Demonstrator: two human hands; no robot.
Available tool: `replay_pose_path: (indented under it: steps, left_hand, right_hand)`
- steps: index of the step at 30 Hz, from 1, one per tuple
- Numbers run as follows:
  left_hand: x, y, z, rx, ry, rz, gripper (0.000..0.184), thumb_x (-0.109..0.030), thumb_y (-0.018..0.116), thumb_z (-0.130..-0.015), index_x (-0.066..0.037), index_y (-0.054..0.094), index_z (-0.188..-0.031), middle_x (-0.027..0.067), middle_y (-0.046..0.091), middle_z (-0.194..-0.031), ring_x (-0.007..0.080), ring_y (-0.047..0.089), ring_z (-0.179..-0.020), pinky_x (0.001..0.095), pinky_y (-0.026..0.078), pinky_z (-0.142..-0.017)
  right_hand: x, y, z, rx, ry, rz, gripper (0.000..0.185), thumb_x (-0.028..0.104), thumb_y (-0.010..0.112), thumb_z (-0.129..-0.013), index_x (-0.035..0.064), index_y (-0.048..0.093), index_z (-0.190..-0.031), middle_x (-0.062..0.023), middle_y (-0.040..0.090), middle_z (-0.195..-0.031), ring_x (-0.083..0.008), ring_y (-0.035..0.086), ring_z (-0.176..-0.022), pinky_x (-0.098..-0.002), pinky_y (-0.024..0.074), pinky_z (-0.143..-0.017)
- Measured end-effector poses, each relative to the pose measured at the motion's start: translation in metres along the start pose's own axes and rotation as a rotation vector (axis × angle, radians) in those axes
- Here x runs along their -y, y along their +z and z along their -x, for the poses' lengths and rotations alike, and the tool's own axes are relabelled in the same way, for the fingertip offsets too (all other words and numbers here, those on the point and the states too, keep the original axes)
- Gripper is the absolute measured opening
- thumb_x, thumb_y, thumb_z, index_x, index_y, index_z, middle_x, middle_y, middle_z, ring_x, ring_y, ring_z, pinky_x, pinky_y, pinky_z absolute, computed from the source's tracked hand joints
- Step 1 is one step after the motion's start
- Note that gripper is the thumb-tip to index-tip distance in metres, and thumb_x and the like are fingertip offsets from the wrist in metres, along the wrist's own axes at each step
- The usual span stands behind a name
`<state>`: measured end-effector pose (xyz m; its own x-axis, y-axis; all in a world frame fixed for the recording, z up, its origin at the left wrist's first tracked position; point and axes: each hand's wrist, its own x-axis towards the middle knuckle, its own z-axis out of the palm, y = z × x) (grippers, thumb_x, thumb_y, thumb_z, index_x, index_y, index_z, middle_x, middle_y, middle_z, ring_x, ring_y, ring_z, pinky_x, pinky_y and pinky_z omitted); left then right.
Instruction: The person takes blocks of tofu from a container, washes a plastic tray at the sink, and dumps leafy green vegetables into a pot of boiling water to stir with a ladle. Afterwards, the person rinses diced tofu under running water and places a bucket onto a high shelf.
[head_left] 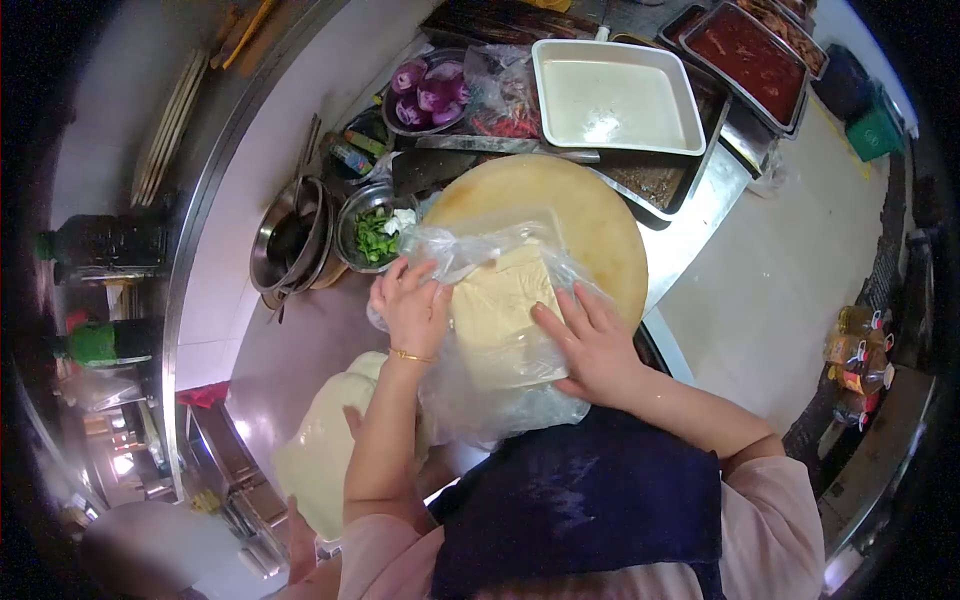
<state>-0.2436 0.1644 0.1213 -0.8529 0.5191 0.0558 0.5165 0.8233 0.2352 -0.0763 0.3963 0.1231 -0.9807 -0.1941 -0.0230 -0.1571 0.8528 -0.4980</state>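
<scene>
A pale yellow, folded slab point(500, 305), its kind unclear, lies in a clear plastic bag point(500, 405) over the near part of a round cutting board point(590, 210). My left hand point(412, 312), with a bracelet at the wrist, rests at the bag's left side, its fingers stretched out over the crumpled plastic. On the right side, my right hand point(592, 345) lies with spread fingers on the slab's edge and the bag. Both hands are open. Some plastic bunches up along the slab's far edge.
Left of the board stand a bowl of chopped greens point(376, 236) and stacked metal bowls point(290, 235). Behind are purple onions point(432, 92), a cleaver point(425, 170) and a white tray point(620, 100). Another person's hand point(300, 540) holds a large pale mass point(325, 455) at lower left.
</scene>
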Motion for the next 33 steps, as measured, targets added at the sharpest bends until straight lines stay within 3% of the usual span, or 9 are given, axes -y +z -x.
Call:
replay_pose_path:
  steps: [8, 11, 14, 17, 24, 26, 28, 30, 33]
  left_hand:
    - [-0.020, -0.036, 0.026, 0.441, -0.450, 1.953, 0.052, -0.041, 0.038, -0.097, -0.003, 0.048, -0.130, 0.0121, 0.047, -0.134, 0.0281, 0.040, -0.127, 0.0432, 0.027, -0.109]
    - [-0.031, 0.006, 0.046, 0.137, -0.428, 1.717, 0.062, -0.050, 0.029, -0.097, -0.005, 0.036, -0.139, 0.0149, 0.045, -0.135, 0.0310, 0.040, -0.127, 0.0437, 0.029, -0.107]
    - [-0.048, 0.013, 0.063, 0.192, -0.804, 2.037, 0.070, -0.058, 0.026, -0.094, -0.005, 0.034, -0.139, 0.0161, 0.042, -0.138, 0.0338, 0.038, -0.128, 0.0449, 0.030, -0.107]
    - [-0.051, -0.001, 0.065, 0.270, -0.808, 2.303, 0.074, -0.061, 0.027, -0.092, -0.006, 0.032, -0.140, 0.0144, 0.038, -0.141, 0.0338, 0.039, -0.127, 0.0464, 0.032, -0.106]
    - [-0.048, 0.001, 0.052, 0.271, -0.748, 2.258, 0.078, -0.064, 0.030, -0.090, -0.009, 0.020, -0.145, 0.0121, 0.034, -0.143, 0.0316, 0.037, -0.128, 0.0443, 0.031, -0.106]
    - [-0.064, -0.024, 0.049, 0.316, -0.795, 2.062, 0.080, -0.062, 0.038, -0.089, -0.009, 0.017, -0.146, 0.0110, 0.033, -0.144, 0.0297, 0.036, -0.129, 0.0423, 0.030, -0.107]
    - [-0.049, -0.015, 0.075, 0.284, -0.395, 1.525, 0.083, -0.053, 0.052, -0.085, -0.007, 0.019, -0.144, 0.0103, 0.033, -0.143, 0.0271, 0.036, -0.129, 0.0406, 0.029, -0.108]
    - [-0.037, -0.002, 0.096, 0.267, -0.261, 1.261, 0.088, -0.043, 0.065, -0.078, -0.004, 0.020, -0.143, 0.0105, 0.033, -0.142, 0.0248, 0.035, -0.129, 0.0392, 0.028, -0.108]
    - [-0.047, -0.002, 0.112, 0.308, -0.371, 1.229, 0.101, -0.029, 0.081, -0.062, 0.002, 0.023, -0.138, 0.0166, 0.038, -0.136, 0.0255, 0.038, -0.127, 0.0377, 0.030, -0.107]
  right_hand:
    - [-0.012, 0.006, -0.001, -0.055, -0.055, -0.170, 0.107, 0.032, 0.083, -0.052, 0.0099, 0.028, -0.142, -0.0239, 0.035, -0.138, -0.0471, 0.027, -0.130, -0.0542, 0.0252, -0.105]
    - [-0.017, 0.011, -0.005, -0.062, -0.089, -0.247, 0.108, 0.033, 0.083, -0.050, 0.0094, 0.030, -0.141, -0.0244, 0.031, -0.140, -0.0497, 0.023, -0.130, -0.0560, 0.0236, -0.106]
    - [-0.021, 0.010, -0.006, -0.053, -0.113, -0.255, 0.107, 0.035, 0.083, -0.050, 0.0090, 0.031, -0.140, -0.0254, 0.027, -0.141, -0.0513, 0.020, -0.131, -0.0577, 0.0221, -0.105]
    - [-0.019, 0.002, -0.012, -0.014, -0.121, -0.252, 0.106, 0.031, 0.084, -0.050, 0.0131, 0.031, -0.141, -0.0272, 0.024, -0.142, -0.0508, 0.020, -0.131, -0.0570, 0.0205, -0.107]
    - [-0.012, 0.022, -0.037, -0.381, -0.040, -0.403, 0.107, 0.024, 0.085, -0.047, 0.0158, 0.033, -0.140, -0.0278, 0.021, -0.143, -0.0501, 0.023, -0.131, -0.0555, 0.0225, -0.106]
    - [-0.016, 0.010, -0.042, -0.202, -0.195, -0.361, 0.098, 0.026, 0.083, -0.051, 0.0162, 0.038, -0.138, -0.0261, 0.025, -0.142, -0.0490, 0.026, -0.129, -0.0546, 0.0248, -0.106]
    - [-0.023, 0.006, -0.037, -0.129, -0.321, -0.331, 0.084, 0.030, 0.077, -0.059, 0.0145, 0.043, -0.134, -0.0239, 0.029, -0.142, -0.0473, 0.030, -0.128, -0.0546, 0.0267, -0.105]
    - [-0.036, 0.005, -0.022, -0.138, -0.431, -0.317, 0.066, 0.036, 0.068, -0.071, 0.0105, 0.050, -0.129, -0.0213, 0.032, -0.142, -0.0450, 0.033, -0.128, -0.0557, 0.0282, -0.103]
    - [-0.052, 0.001, 0.011, 0.029, -0.571, -0.088, 0.057, 0.031, 0.069, -0.068, 0.0156, 0.057, -0.122, -0.0107, 0.037, -0.141, -0.0373, 0.039, -0.126, -0.0524, 0.0298, -0.105]
